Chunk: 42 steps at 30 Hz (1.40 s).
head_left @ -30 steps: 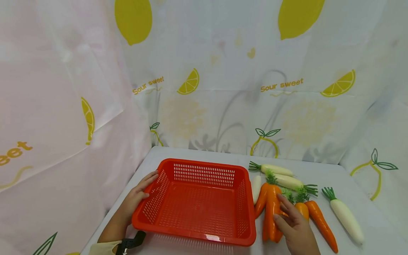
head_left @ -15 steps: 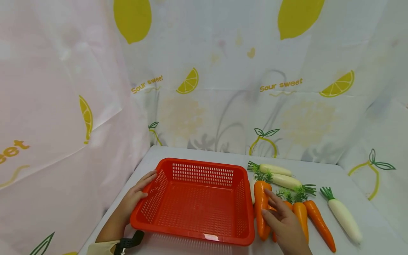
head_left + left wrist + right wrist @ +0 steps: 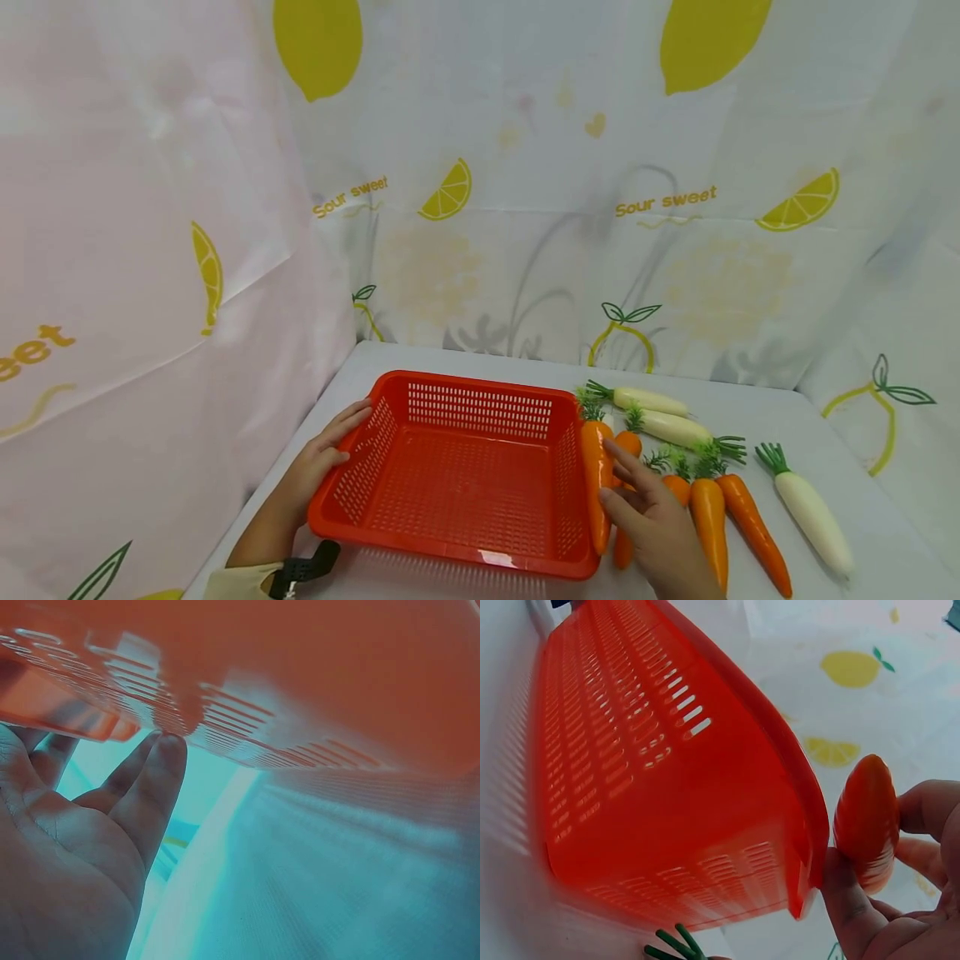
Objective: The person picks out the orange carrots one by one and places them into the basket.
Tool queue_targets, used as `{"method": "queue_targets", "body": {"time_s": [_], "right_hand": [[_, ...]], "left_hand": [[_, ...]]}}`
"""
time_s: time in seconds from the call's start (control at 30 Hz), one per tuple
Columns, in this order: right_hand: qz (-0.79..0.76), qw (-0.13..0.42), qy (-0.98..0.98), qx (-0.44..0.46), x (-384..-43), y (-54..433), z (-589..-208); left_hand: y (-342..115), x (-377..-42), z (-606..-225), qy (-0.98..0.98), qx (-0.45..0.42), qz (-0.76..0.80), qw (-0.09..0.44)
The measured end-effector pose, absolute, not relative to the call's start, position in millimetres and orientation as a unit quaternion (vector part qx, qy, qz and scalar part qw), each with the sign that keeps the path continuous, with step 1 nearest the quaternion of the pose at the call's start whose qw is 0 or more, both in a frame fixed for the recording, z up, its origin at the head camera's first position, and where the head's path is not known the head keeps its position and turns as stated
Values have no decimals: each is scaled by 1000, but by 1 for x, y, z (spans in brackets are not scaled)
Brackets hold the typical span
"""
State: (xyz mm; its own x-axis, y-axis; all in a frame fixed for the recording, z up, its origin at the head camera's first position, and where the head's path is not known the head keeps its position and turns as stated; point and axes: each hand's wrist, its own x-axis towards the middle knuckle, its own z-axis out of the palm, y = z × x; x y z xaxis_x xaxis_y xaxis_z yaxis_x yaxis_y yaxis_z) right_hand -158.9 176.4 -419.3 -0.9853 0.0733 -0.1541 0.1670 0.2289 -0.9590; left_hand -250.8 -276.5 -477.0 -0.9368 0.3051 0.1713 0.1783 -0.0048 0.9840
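Printed cloth [image 3: 510, 275] reading “Sour sweet” hung behind a white desk [image 3: 787, 417] as a person's right hand [image 3: 660, 521] pinched a glossy, tapered orange carrot [image 3: 596, 475] just beside the right side of a perforated red basket [image 3: 465, 492]. The left hand [image 3: 318, 458] — fingers loosely extended — rested against the basket's opposite side; smooth white radishes [image 3: 813, 517] lay nearby.

A table [image 3: 750, 408] bears a basket [image 3: 465, 492], carrots [image 3: 756, 533], radishes [image 3: 813, 521].
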Motion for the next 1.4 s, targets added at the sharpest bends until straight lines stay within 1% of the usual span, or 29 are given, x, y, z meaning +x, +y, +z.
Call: {"method": "queue_targets", "body": {"time_s": [0.5,0.93,1.17,1.4], "right_hand": [[-652,45,757,32,-167,163,-417],[-626,42,778,35,-169,144,-411],[-621,68,780,37,-174,132,-408],[-607,75,790,34,-176,123,-406]], "left_hand": [[-274,-249,-474,698,165,695,51],[-273,-249,-472,696,149,700,57],[-274,-248,-474,695,158,699,52],[-274,-247,-473,696,165,696,56]]}}
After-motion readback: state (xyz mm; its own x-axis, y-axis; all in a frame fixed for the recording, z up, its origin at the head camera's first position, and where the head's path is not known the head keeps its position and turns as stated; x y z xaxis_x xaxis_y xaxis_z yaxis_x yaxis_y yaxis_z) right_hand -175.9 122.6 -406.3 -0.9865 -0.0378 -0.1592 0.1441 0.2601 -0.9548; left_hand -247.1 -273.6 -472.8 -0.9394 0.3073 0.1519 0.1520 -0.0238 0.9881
